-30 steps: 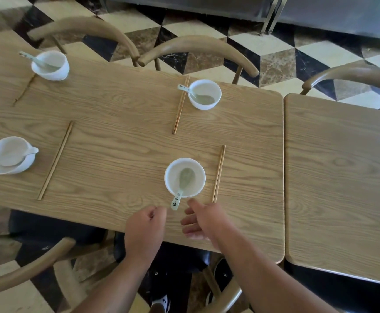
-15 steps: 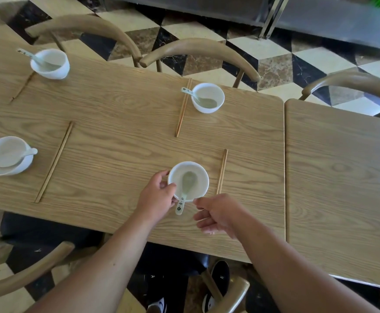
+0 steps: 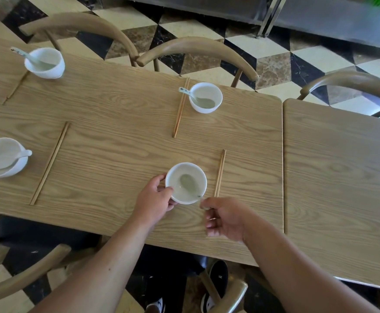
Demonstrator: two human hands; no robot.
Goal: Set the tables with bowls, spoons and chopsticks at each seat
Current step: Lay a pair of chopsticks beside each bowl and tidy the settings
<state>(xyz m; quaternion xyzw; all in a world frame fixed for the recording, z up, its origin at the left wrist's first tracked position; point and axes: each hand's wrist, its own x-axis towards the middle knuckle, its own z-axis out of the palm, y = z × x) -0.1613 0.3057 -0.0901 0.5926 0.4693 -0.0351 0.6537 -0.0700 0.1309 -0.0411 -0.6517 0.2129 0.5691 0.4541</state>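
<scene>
1. Checkered stone floor in cream, black and brown; a pale wood-grain table point(image 3: 121, 123) with rounded corners, a second table point(image 3: 342, 177) butted against its right edge, curved wooden chair backs point(image 3: 195, 47) along the far side.
2. Four places laid on the near table: each a white glazed bowl with a ceramic spoon in it and a pair of slim wooden chopsticks alongside.
3. Nearest bowl point(image 3: 185, 182) close to the front edge, spoon point(image 3: 188, 184) lying inside, chopsticks point(image 3: 219, 173) just beside it on the right.
4. Left hand point(image 3: 153, 199) clamped on that bowl's left rim, thumb and fingers around the wall.
5. Right hand point(image 3: 224, 216) near the bowl's lower right, fingertips pinched together where the spoon handle should be; cannot tell whether anything is actually held.
6. Risks: smooth glaze slipping under a one-sided hold; a tilted bowl sending the spoon sliding out; the right wrist brushing the light chopsticks and rolling them out of line; bowl nudged toward the table edge.
7. Second table bare of settings, so likely more seats to do.
</scene>
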